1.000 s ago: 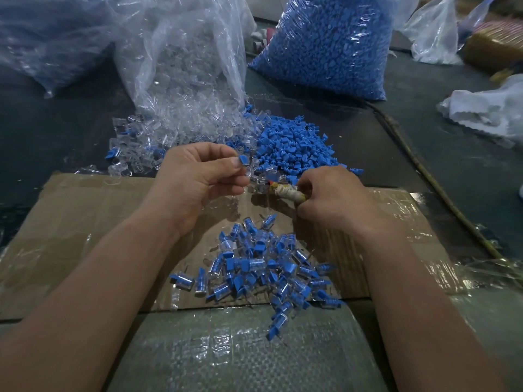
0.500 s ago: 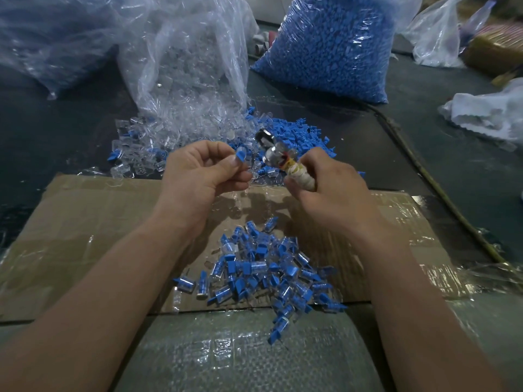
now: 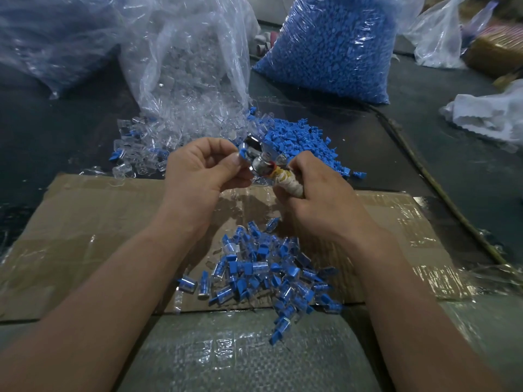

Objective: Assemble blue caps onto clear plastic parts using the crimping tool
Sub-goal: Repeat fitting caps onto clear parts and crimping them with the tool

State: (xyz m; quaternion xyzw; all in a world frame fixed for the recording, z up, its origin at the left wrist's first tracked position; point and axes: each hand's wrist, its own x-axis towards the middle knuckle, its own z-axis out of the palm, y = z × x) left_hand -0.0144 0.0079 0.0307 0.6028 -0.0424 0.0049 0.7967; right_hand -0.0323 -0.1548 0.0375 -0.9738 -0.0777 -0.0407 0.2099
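While your hands are meeting above the far edge of the cardboard (image 3: 85,222), your left hand (image 3: 198,168) is pinching a blue cap (image 3: 242,153) between thumb and forefinger, the other fingers curling in behind. That cap is sitting right up against the shiny metal head of the tool (image 3: 261,165). Whether a clear part is sitting under it, I can't tell; it's too small and glary there.

Your right hand (image 3: 319,199) is gripping the tool by its cloth-wrapped handle, fingers curling fully round it, and the head is pointing up and left toward your left hand.

Below your wrists, a pile of capped pieces (image 3: 263,273) is lying on the cardboard, with a few spilling over the near edge onto the woven sack (image 3: 240,349).

Just beyond your hands, a heap of loose caps (image 3: 300,140) is lying on the dark table (image 3: 56,131), a little to the right. Left of it, clear parts (image 3: 141,148) are spilling from the mouth of a clear bag (image 3: 192,60). Farther back, a full bag of blue caps (image 3: 331,46) is standing upright.
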